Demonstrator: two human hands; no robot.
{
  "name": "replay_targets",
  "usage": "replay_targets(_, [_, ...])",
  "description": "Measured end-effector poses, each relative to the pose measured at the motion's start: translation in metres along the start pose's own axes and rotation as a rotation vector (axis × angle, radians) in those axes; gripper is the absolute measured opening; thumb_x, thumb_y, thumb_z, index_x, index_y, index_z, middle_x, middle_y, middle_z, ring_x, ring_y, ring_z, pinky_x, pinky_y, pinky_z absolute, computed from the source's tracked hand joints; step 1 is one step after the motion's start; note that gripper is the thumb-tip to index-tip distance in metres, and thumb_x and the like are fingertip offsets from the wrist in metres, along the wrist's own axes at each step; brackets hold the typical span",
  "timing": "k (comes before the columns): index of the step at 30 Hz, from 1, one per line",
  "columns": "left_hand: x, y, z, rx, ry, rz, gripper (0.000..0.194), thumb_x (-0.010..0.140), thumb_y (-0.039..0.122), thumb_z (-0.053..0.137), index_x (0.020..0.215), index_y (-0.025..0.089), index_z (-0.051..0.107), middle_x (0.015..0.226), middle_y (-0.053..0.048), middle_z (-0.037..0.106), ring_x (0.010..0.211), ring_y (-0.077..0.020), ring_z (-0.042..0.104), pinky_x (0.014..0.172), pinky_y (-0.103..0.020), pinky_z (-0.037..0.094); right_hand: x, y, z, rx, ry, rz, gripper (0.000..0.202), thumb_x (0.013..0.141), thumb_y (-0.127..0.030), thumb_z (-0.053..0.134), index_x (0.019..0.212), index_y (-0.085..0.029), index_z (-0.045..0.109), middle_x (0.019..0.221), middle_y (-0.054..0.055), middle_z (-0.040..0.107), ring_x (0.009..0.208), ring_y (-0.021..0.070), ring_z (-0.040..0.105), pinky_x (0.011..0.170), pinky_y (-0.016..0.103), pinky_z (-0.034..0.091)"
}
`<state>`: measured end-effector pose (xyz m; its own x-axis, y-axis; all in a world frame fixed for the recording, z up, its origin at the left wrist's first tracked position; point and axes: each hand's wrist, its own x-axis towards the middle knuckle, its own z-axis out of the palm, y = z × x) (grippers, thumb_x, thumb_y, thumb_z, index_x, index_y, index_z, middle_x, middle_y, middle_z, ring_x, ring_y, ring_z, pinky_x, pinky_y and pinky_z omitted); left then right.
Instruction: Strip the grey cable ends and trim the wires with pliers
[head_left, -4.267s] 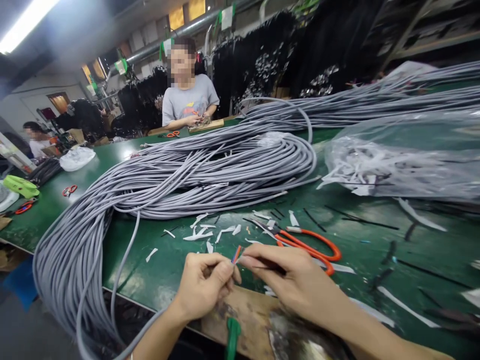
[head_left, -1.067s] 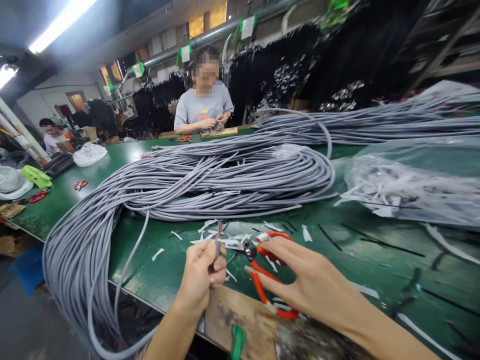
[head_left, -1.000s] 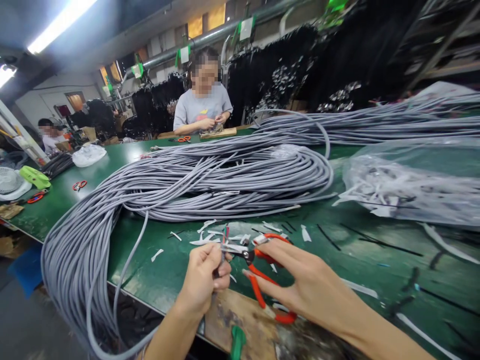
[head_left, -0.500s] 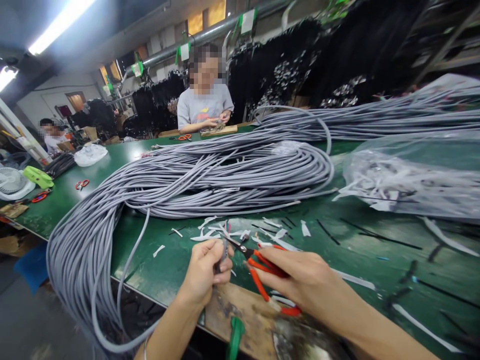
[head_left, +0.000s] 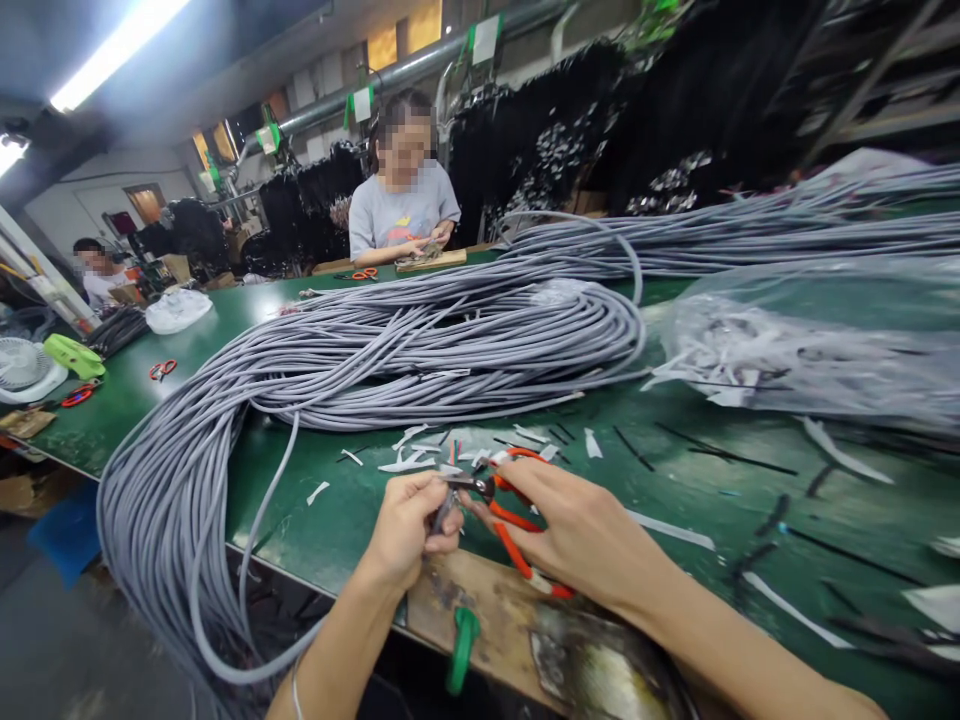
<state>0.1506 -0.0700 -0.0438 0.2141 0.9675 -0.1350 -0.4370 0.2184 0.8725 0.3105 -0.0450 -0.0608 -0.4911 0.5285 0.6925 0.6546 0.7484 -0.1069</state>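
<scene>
My left hand (head_left: pixel 405 522) is closed around the end of a grey cable (head_left: pixel 444 512), with thumb and fingers pinching it. In my right hand (head_left: pixel 585 520) is a pair of orange-handled scissors (head_left: pixel 480 487), its dark blades pointing left. The blades lie at my left thumb and fingertips, beside the cable end. Exactly what sits between the blades is too small to tell. Below my hands is a worn wooden board (head_left: pixel 495 640) with a green clamp-like piece (head_left: pixel 463 645) at the table's near edge.
A large bundle of grey cables (head_left: pixel 360 360) lies across the green table (head_left: pixel 292 520) and hangs over its front edge. White and black scraps (head_left: pixel 409 462) are scattered near my hands. On the right rests a clear plastic bag (head_left: pixel 810 350). A co-worker (head_left: pixel 405 200) sits opposite.
The scissors have moved closer to my left fingers, and their blades now lie flatter across the fingertips. My right hand has shifted left. The camera view has turned slightly.
</scene>
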Motion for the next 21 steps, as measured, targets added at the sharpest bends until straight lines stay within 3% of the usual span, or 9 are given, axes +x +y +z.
replay_targets(5, [0.0,-0.001,0.001,0.023,0.005,-0.002,0.049,0.049,0.054,0.074,0.061,0.011,0.055,0.038,0.007,0.042,0.026,0.0006,0.021,0.031,-0.017,0.006,0.0,-0.002,-0.001,-0.08,0.029,0.023,0.031,0.093,-0.034,0.034,0.083,-0.017,0.058,0.075,0.009,0.066,0.064,0.0189,0.064,0.055,0.026,0.049])
replay_targets(8, [0.001,-0.002,0.001,0.044,0.018,0.009,0.049,0.051,0.055,0.072,0.06,0.011,0.054,0.038,0.006,0.042,0.027,0.0005,0.022,0.031,-0.017,0.006,0.0,-0.005,-0.003,-0.043,0.043,0.011,0.038,0.094,-0.033,0.032,0.067,-0.019,0.054,0.059,0.003,0.06,0.048,0.0139,0.056,0.044,0.023,0.042])
replay_targets(13, [0.0,-0.004,0.0,0.074,0.051,0.049,0.047,0.055,0.055,0.07,0.06,0.012,0.053,0.039,0.007,0.04,0.029,0.0004,0.022,0.032,-0.018,0.008,0.007,-0.006,-0.012,0.141,0.17,0.263,0.046,0.091,-0.041,0.04,0.049,-0.022,0.035,0.041,-0.006,0.034,0.035,0.0084,0.034,0.036,0.02,0.03])
replay_targets(16, [0.002,-0.004,0.0,0.095,0.06,0.058,0.047,0.057,0.056,0.068,0.061,0.011,0.054,0.04,0.008,0.04,0.029,0.0003,0.022,0.032,-0.017,0.009,0.012,-0.003,-0.017,0.188,0.188,0.338,0.043,0.088,-0.048,0.043,0.054,-0.022,0.042,0.043,-0.005,0.038,0.036,0.0092,0.036,0.036,0.021,0.031])
replay_targets(21, [-0.006,-0.005,0.001,0.133,0.087,0.071,0.05,0.056,0.059,0.069,0.063,0.011,0.055,0.042,0.006,0.045,0.028,-0.001,0.029,0.031,-0.017,0.012,0.013,0.008,-0.015,0.123,0.052,0.344,0.046,0.085,-0.056,0.04,0.056,-0.022,0.049,0.046,-0.001,0.052,0.037,0.0136,0.048,0.038,0.023,0.037])
